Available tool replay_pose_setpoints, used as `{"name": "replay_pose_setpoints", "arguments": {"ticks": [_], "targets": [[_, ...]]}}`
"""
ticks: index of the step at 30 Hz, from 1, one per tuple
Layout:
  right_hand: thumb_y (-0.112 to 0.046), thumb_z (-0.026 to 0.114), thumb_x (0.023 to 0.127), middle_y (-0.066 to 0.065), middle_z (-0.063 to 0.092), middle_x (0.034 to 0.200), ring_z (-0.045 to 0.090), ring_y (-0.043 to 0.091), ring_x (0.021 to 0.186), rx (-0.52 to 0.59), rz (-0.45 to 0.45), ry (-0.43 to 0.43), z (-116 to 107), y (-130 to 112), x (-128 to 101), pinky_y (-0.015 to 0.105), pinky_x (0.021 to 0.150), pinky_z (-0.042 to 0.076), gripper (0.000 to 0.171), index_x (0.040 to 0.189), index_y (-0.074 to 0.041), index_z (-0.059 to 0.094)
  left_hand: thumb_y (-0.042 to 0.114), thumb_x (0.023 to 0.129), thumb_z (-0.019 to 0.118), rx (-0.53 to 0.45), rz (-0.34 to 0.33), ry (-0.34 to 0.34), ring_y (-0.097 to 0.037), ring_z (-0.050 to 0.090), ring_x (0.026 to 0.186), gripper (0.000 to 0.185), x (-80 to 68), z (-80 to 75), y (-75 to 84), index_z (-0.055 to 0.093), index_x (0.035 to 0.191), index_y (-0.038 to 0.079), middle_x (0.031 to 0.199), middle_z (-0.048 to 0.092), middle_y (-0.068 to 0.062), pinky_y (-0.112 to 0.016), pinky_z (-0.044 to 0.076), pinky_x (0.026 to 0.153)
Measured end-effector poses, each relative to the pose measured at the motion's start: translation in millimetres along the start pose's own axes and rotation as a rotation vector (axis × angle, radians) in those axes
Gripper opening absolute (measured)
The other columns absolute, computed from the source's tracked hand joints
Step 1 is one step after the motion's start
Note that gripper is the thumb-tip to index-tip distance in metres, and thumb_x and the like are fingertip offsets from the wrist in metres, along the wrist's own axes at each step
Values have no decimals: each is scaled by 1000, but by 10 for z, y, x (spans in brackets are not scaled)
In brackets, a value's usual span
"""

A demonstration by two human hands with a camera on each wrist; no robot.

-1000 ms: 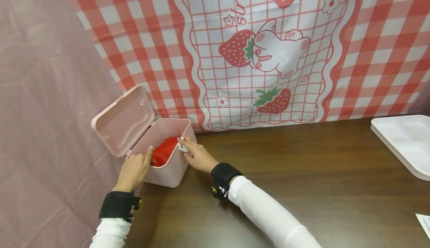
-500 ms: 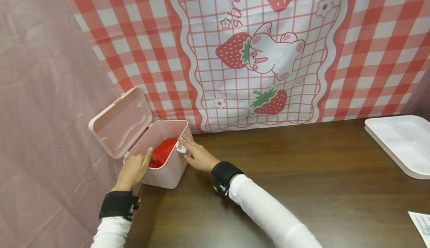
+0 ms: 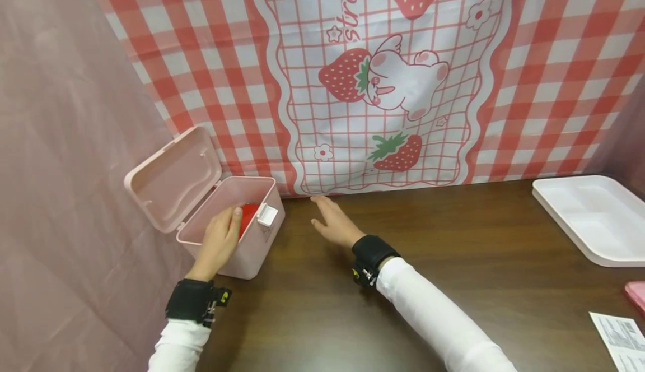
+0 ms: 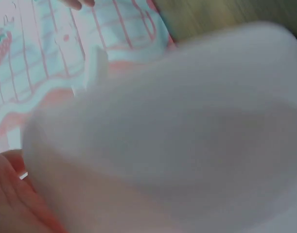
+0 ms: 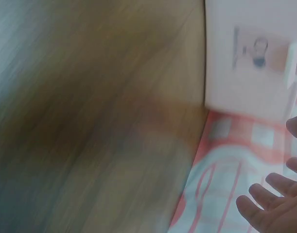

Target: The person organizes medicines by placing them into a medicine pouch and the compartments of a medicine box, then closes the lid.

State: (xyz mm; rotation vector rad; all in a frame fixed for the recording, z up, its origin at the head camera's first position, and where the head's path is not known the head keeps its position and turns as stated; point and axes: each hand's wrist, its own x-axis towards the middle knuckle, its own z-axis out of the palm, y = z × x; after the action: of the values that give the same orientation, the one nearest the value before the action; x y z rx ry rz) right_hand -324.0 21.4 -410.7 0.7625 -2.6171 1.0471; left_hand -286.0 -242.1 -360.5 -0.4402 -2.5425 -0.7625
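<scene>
A pink box [image 3: 254,249] stands at the table's left end with its lid [image 3: 173,178] swung open toward the back. A red thing [image 3: 249,216] lies inside, partly hidden, and a white latch [image 3: 267,215] hangs on the right wall. My left hand [image 3: 224,232] holds the box's near wall, thumb inside by the red thing. My right hand [image 3: 327,218] hovers open over the table just right of the box, touching nothing. The right wrist view shows straight fingers [image 5: 270,208] and the box [image 5: 250,58]. In the left wrist view, only the blurred box wall [image 4: 177,136] is clear.
A strawberry-print cloth [image 3: 383,80] hangs behind the brown table [image 3: 453,260], with a pink cloth [image 3: 65,136] on the left. A white compartment tray [image 3: 594,221] sits far right. A pink item [image 3: 637,293] and a printed paper [image 3: 622,333] lie at the right front.
My right hand let go of the white latch and moved right, away from the box. My left hand stayed on the box's rim.
</scene>
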Motion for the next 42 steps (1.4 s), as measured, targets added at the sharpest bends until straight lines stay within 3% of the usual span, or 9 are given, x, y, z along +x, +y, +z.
{"name": "replay_pose_setpoints", "arguments": {"ticks": [8,12,18,22,27,32,37,42], "targets": [[-11,55,88,25,39,135,37,40,125,-64,102,68,-462,474,-339,50,104,31,51,133,5,36,24,98,38,-52,131,25,-34,47,117,37,150,295,330,53,123,1,122,56,-17,-49,32,98],[-10,55,87,29,40,132,38,42,123,-102,141,116,-685,729,-542,52,103,31,51,131,9,37,26,98,38,-57,183,-1,-31,45,120,37,187,452,490,52,124,4,125,55,-15,-46,30,102],[-7,53,87,33,39,131,35,46,123,-139,225,156,-1019,1086,-859,54,103,27,51,131,13,34,27,99,36,-67,193,-60,-29,46,120,38,255,743,694,52,125,5,124,56,-12,-43,32,103],[-5,52,86,36,39,128,34,48,122,-166,271,217,-1296,1254,-1091,55,103,26,50,129,16,35,28,99,35,-84,194,-87,-29,48,118,38,301,976,819,53,123,5,122,57,-11,-43,34,101],[-3,52,85,39,38,123,35,51,116,-211,322,322,-1699,1400,-1420,58,98,27,49,126,17,36,32,99,32,-126,160,-167,-30,44,122,42,334,1260,1008,51,127,6,126,55,-10,-46,32,103],[-2,52,85,42,38,118,35,54,111,-281,390,410,-2090,1566,-1796,60,93,28,46,122,20,36,35,98,37,-154,150,-253,-29,40,126,44,356,1520,1262,47,131,8,131,51,-10,-47,28,106],[-2,50,83,45,37,114,35,57,105,-349,457,455,-2404,1701,-2160,61,89,27,44,117,23,36,28,95,45,-172,217,-275,-31,44,123,42,369,1774,1538,47,130,5,130,52,-13,-46,33,103],[-6,48,82,46,34,113,32,60,102,-416,545,467,-2664,1779,-2520,63,87,26,48,117,24,34,29,96,44,-171,227,-343,-29,44,124,42,357,2019,1853,45,132,8,133,50,-11,-43,35,103]]}}
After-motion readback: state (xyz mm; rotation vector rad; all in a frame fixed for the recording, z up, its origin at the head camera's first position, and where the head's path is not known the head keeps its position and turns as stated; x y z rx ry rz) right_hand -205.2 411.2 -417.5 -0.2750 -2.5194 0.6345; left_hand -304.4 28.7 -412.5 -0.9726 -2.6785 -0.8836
